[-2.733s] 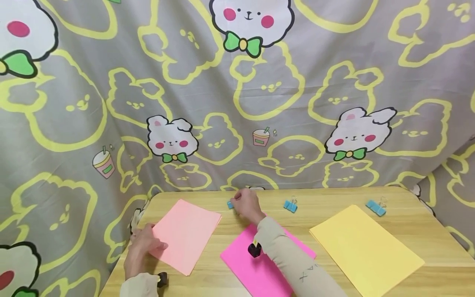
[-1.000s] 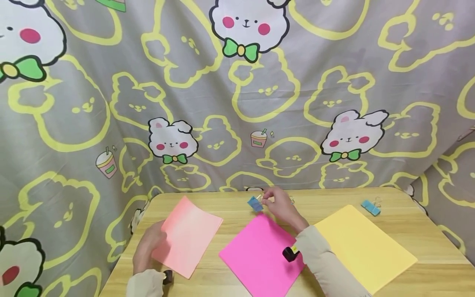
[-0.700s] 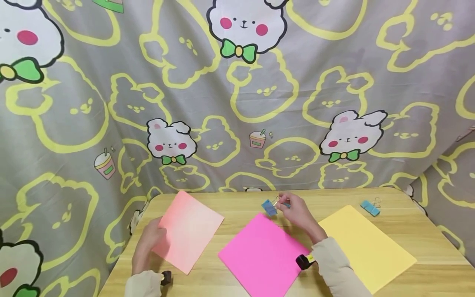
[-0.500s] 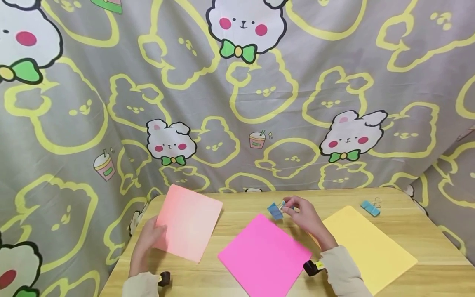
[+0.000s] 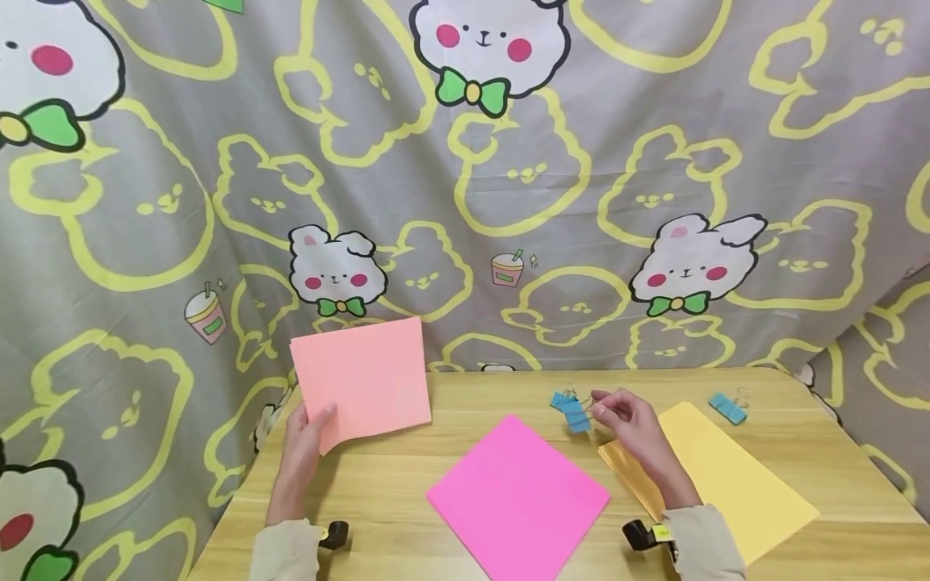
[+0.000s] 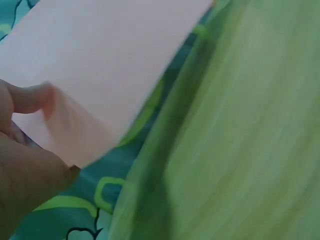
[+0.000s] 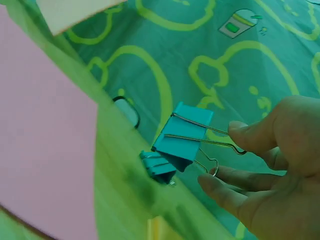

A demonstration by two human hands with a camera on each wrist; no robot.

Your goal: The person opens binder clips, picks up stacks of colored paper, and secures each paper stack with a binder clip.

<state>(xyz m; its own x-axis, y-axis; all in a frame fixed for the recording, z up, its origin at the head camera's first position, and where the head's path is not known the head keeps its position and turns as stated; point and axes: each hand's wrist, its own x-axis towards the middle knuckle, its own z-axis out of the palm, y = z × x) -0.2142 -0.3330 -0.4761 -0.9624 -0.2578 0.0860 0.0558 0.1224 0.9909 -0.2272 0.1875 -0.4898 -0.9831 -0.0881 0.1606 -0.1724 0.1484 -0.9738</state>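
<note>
My left hand grips a stack of light pink paper at its lower left corner, thumb on the front face, and the stack is raised off the table. In the left wrist view the thumb and fingers pinch the corner of the pink paper. My right hand holds a blue binder clip by its wire handles, above the table. The right wrist view shows thumb and fingers on the handles of this clip. A second blue binder clip lies on the table just behind it.
A magenta paper stack lies at the front middle of the wooden table. Yellow paper lies to the right, partly under the right forearm. Another blue binder clip sits at the back right. A patterned curtain hangs behind.
The right hand has picked up a binder clip from the back middle and carried it right. My left hand has lifted the light pink stack from the table and tilted it up.
</note>
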